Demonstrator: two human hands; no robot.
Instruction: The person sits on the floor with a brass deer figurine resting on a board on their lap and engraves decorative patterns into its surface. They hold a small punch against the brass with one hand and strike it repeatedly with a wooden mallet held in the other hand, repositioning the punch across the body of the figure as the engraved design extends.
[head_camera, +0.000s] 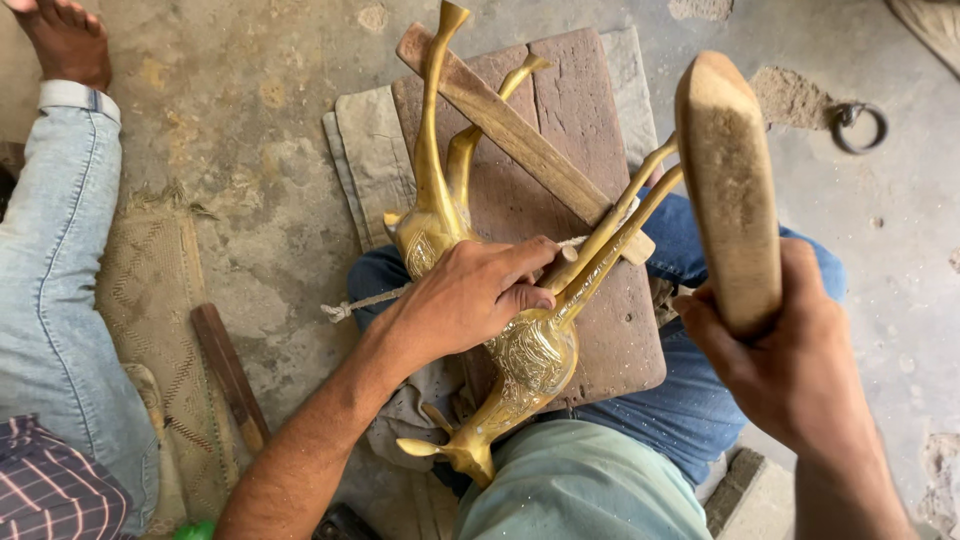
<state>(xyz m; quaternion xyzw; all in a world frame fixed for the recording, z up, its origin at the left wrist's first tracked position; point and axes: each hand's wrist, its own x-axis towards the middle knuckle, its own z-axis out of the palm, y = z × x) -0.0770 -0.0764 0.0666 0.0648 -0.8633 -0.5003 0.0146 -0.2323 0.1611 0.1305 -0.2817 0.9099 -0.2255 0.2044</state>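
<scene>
At the far left sits another person's leg (55, 270) in blue jeans. The left hand (470, 295) has its fingers clamped on the shiny brass deer (530, 355), which lies upside down on a wooden board (600, 330) over the person's lap. On the right, the right hand (790, 360) grips a raised wooden mallet (730, 190), fingers wrapped tight. The mallet could land on the left fingers, since they sit so close to the thin legs. The deer's middle hides under the hand.
</scene>
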